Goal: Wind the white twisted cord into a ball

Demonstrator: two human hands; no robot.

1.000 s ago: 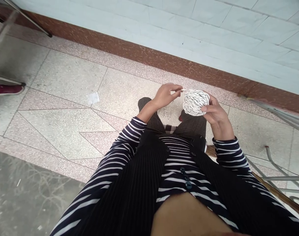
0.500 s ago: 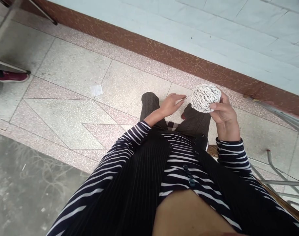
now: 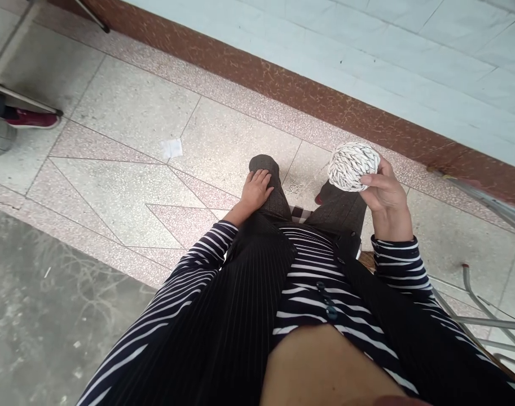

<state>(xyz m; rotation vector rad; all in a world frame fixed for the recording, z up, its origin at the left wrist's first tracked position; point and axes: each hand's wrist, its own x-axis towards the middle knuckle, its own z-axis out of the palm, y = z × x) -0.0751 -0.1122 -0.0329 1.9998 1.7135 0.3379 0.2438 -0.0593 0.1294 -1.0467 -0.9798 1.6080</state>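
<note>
Ball of cord: up over the right knee!
Right hand: wrapped round the ball, a steadying step, it seems.
Left hand: spread on the left knee, nothing seen gripped.
Loose cord: floor level; drawing it calls for a free hand.

Cord ball white, dark-flecked; sleeves navy, white-striped.
</note>
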